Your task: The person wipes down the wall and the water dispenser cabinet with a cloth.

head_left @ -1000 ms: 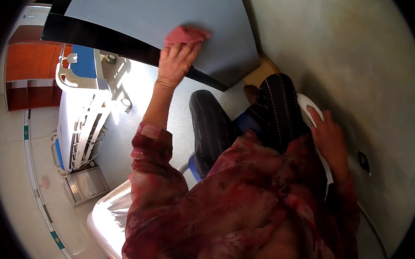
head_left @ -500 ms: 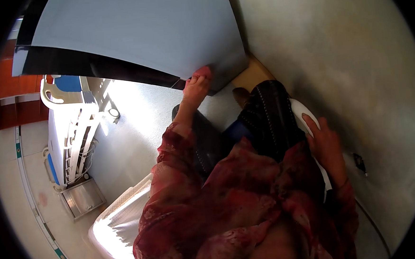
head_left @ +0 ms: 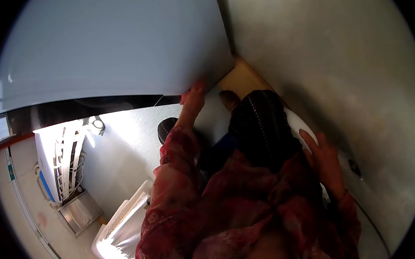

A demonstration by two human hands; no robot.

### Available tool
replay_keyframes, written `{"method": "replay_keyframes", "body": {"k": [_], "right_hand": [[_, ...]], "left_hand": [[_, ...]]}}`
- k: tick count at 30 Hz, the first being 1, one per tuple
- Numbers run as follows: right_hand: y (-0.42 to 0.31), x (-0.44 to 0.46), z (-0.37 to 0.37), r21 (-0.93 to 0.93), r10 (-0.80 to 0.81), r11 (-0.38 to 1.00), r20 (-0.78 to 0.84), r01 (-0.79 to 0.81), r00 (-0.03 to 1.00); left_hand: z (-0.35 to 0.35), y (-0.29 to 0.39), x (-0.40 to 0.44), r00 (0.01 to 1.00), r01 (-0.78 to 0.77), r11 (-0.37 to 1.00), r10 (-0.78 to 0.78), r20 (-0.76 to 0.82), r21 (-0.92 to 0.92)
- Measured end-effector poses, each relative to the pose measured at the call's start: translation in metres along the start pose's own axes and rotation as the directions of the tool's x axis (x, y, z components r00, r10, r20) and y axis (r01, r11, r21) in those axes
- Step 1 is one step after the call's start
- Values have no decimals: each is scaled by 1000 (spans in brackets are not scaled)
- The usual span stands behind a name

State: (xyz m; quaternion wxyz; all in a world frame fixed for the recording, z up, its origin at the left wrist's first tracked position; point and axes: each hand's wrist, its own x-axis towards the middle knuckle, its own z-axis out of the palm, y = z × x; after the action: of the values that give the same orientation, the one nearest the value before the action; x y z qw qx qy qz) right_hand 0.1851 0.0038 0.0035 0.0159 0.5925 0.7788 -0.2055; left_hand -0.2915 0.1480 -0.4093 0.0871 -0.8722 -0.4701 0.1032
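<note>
My left hand (head_left: 195,101) is closed at the lower edge of a large grey-blue panel (head_left: 117,45) with a black border. A bit of red cloth (head_left: 183,97) shows beside its fingers; most of the cloth is hidden. On the right, my right hand (head_left: 326,162) rests with thumb and fingers apart on a curved white armrest (head_left: 298,124), holding nothing that I can see.
A pale wall (head_left: 355,63) runs along the right, with a dark socket (head_left: 354,167) low on it. At the left are a white bed frame (head_left: 67,162), a metal box (head_left: 81,213) and a plastic-covered mattress-like object (head_left: 121,239). My legs (head_left: 264,130) are below the panel.
The view has shifted, so the panel fills more of the upper left. My left hand with the cloth has moved from the panel's face down to its lower edge. My right hand stays on the armrest.
</note>
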Motion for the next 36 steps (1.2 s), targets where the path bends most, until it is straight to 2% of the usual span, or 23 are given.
{"method": "replay_keyframes", "body": {"k": [1,2,4,5,7,8,10,12,13,15,16,18,19,20,21,22,24,28,30,31,33,35,36], "right_hand": [[0,0,0,-10,11,1000,-5,-11,1000],[0,0,1,-18,17,1000,7,-17,1000],[3,0,3,-12,8,1000,-2,-8,1000],[2,0,0,-26,17,999,-18,-18,1000],[-1,0,-4,38,29,999,32,-30,999],[1,-1,-3,34,22,999,25,-23,999],[2,-1,-3,36,18,999,9,-18,1000],[3,-2,-4,42,12,999,-9,-11,1000],[3,-3,-4,45,-6,999,-29,7,1000],[3,-7,-2,48,-22,999,-62,25,998],[4,-7,-2,48,-28,998,-58,30,998],[6,-8,-3,42,-37,998,-72,40,997],[6,-9,-2,38,-40,998,-62,42,997],[7,-10,-2,35,-43,998,-52,45,998],[8,-11,-2,34,-45,998,-70,47,997],[9,-11,-1,53,-54,997,-83,58,995],[11,-15,0,77,-60,995,-114,69,992],[14,-18,2,81,-78,993,-102,87,992],[16,-18,2,76,-100,991,-132,110,986],[17,-19,3,80,-116,988,-150,129,982],[19,-21,7,81,-143,984,-174,159,974],[22,-20,14,28,-140,989,-168,147,976],[23,-21,14,29,-146,988,-179,153,973]], "left_hand": [[33,2,7,998,41,993,-46,-44,-112],[27,6,18,997,34,992,-42,-59,-120],[-15,11,40,955,-75,975,9,-296,-211],[-50,16,51,948,-83,974,12,-319,-210],[-145,35,76,982,176,845,-188,27,-505],[-186,42,95,888,375,310,-392,242,-874],[-224,54,137,740,158,-61,-654,159,-986],[-320,69,166,654,-249,-351,-748,110,-903],[-357,76,175,657,-259,-347,-747,98,-901],[-407,92,186,608,-579,-433,-794,-12,-691],[-411,105,194,608,-589,-426,-793,-29,-687],[-408,126,207,488,-361,-21,-856,-170,-932],[-405,134,205,483,-372,-10,-856,-185,-928],[-405,142,197,622,-356,-394,-777,99,-847],[-402,150,192,747,-273,-717,-578,328,-642],[-376,158,194,752,-278,-708,-581,312,-649],[-314,173,202,864,-98,-862,-322,388,-497],[-436,203,152,899,-135,-721,-378,222,-680],[-487,210,139,732,-383,-203,-662,-161,-901],[-514,206,135,728,-390,-191,-663,-175,-901],[-565,186,134,547,-610,222,-576,-608,-760],[-605,159,142,384,-652,472,-470,-795,-593],[-619,142,149,314,-610,577,-454,-834,-543]]}}
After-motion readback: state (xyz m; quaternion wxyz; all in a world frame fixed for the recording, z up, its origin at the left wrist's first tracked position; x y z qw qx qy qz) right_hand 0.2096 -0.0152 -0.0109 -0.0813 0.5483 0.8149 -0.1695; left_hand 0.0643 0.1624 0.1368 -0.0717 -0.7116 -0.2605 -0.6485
